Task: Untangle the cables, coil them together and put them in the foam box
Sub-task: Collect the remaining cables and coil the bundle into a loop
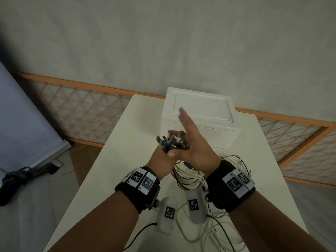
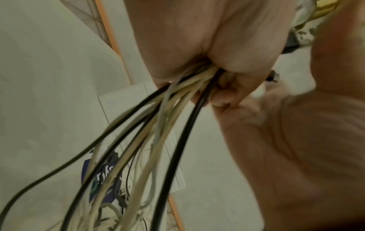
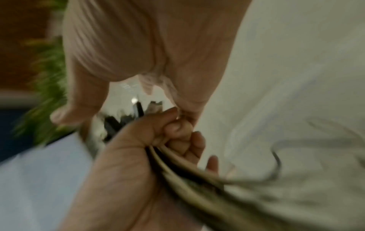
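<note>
White table point(image 1: 112, 160) first, since it carries everything: our two hands work above its middle, and beyond our fingertips stands the foam box point(image 1: 198, 131), with its lid point(image 1: 201, 106) on it. We judge that the lid has to come off before anything goes in, so that step is not yet done.

Next in size, the cables point(image 1: 189, 176). They are gathered into one bunch, white and black strands together, and the connector ends point(image 1: 171, 140) stick up above our left fingers. Below the fist, long strands hang down and trail over the table towards us; the left wrist view shows them fanning out under the palm. So we would say the gathering is largely done, but the coiling is not: no neat loops show, and some strands lie spread near our wrists.

Our left hand point(image 1: 161, 159) is curled tight round the bunch just under the connectors; in the right wrist view its fingers point(image 3: 177, 137) wrap the strands closely. Our right hand point(image 1: 196, 146) is flat, fingers straight and together, its palm just beside the connector ends and its thumb against the left fist. It grips nothing. Whether it touches the connectors we cannot tell.

Left to do, by our reckoning: coil the hanging length, uncover the box, lay the bundle inside.
</note>
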